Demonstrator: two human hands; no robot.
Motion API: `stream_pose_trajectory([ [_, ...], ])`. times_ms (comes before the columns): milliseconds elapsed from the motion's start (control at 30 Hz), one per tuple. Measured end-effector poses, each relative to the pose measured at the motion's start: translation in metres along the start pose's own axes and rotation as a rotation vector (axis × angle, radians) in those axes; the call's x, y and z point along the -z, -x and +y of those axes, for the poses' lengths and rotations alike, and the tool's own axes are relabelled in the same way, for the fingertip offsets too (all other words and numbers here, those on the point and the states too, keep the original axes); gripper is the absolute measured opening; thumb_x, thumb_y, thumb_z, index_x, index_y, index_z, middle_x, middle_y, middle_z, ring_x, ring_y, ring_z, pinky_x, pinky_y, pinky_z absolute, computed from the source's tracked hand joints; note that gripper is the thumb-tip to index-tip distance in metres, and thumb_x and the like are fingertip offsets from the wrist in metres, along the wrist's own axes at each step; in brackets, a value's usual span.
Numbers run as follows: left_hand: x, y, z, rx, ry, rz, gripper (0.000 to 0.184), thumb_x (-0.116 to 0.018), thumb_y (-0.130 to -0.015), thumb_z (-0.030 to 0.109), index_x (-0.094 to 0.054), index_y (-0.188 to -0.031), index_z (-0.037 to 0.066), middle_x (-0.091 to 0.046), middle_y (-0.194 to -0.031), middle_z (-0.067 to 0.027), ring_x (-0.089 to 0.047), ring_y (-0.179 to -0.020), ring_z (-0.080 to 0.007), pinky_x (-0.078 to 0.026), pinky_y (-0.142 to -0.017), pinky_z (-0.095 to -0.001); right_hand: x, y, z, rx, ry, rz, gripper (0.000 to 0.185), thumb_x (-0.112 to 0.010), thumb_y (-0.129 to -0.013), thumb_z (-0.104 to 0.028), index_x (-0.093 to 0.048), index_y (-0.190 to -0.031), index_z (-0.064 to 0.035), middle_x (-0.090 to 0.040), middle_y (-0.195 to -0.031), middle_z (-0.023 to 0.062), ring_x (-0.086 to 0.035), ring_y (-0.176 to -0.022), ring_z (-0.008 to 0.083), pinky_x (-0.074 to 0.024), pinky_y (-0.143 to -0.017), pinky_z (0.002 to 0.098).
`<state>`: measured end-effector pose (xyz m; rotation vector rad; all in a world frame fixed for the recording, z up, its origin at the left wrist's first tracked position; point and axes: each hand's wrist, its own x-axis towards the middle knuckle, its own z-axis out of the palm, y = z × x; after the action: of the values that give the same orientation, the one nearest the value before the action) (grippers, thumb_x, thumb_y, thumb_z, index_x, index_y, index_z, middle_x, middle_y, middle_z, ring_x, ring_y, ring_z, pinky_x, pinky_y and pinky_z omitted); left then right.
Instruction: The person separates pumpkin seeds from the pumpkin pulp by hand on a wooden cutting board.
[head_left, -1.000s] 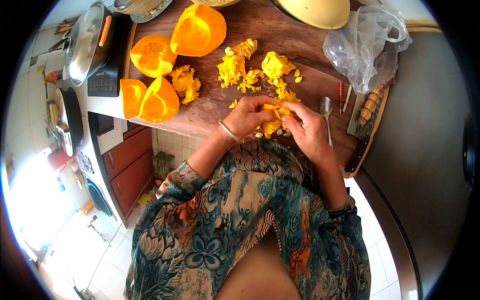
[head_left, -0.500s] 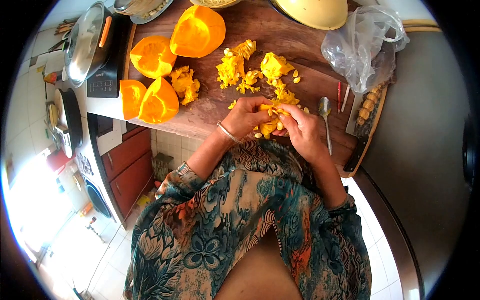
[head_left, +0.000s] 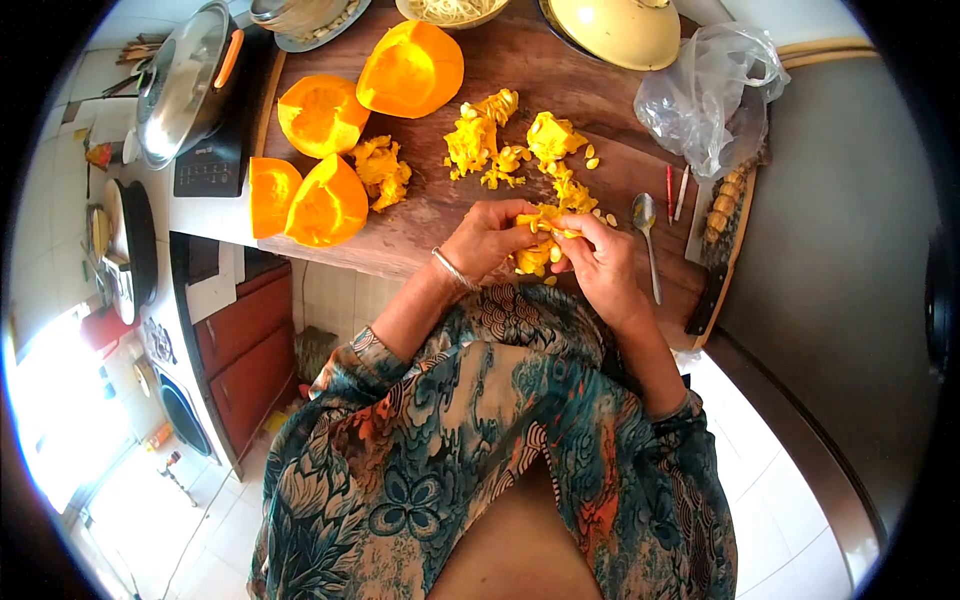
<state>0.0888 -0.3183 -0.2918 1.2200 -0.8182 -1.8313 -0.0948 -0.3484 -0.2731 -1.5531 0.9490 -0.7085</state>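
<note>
My left hand (head_left: pixel 487 240), with a silver bangle at the wrist, pinches one side of a stringy orange clump of pumpkin pulp (head_left: pixel 545 219). My right hand (head_left: pixel 603 262) is closed on the other side of it, fingertips close to the left ones. More pulp and pale seeds lie on the wooden table just below the fingers. Beyond the hands are further heaps of pumpkin pulp (head_left: pixel 470 142) with loose seeds (head_left: pixel 592 162). Several scooped-out pumpkin pieces (head_left: pixel 410 72) stand at the upper left. A metal spoon (head_left: pixel 650 245) lies right of my right hand.
A cleaver with a black handle (head_left: pixel 707 299) rests at the table's right edge, near a red pen (head_left: pixel 669 194) and a clear plastic bag (head_left: pixel 710 100). At the back are a yellow lid (head_left: pixel 615 30) and a bowl of noodles (head_left: pixel 455 12). A lidded pan (head_left: pixel 185 90) stands left.
The view has shifted slightly. Both hands stay together over the table, and the pulp between their fingers now looks stretched a little more sideways.
</note>
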Motion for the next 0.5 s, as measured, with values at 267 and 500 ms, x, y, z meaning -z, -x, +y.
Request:
stream_pose_trajectory([
  [267,0.001,-0.016,-0.002,0.005,0.082,0.067,0.022,-0.06,-0.085,0.005,-0.059,-0.105,-0.003,-0.064,-0.094,-0.0051,-0.06,-0.083,-0.0098,-0.05,-0.074,-0.0238,0.009,-0.003,0.019,-0.059,-0.308,0.058,0.033,-0.056,-0.084,0.001,-0.052,-0.116,0.0012,-0.055,-0.112,0.0142,-0.059,-0.093,0.0172,-0.0506,-0.075,0.0271],
  [500,0.009,-0.018,-0.007,-0.019,0.066,0.074,0.022,-0.06,-0.084,0.005,-0.059,-0.105,-0.002,-0.064,-0.096,-0.0079,-0.062,-0.082,-0.0137,-0.051,-0.072,-0.0256,-0.003,0.0,0.024,0.028,-0.214,0.12,0.026,-0.057,-0.081,0.001,-0.055,-0.107,0.0001,-0.057,-0.104,0.0111,-0.059,-0.09,0.0155,-0.0509,-0.07,0.0267],
])
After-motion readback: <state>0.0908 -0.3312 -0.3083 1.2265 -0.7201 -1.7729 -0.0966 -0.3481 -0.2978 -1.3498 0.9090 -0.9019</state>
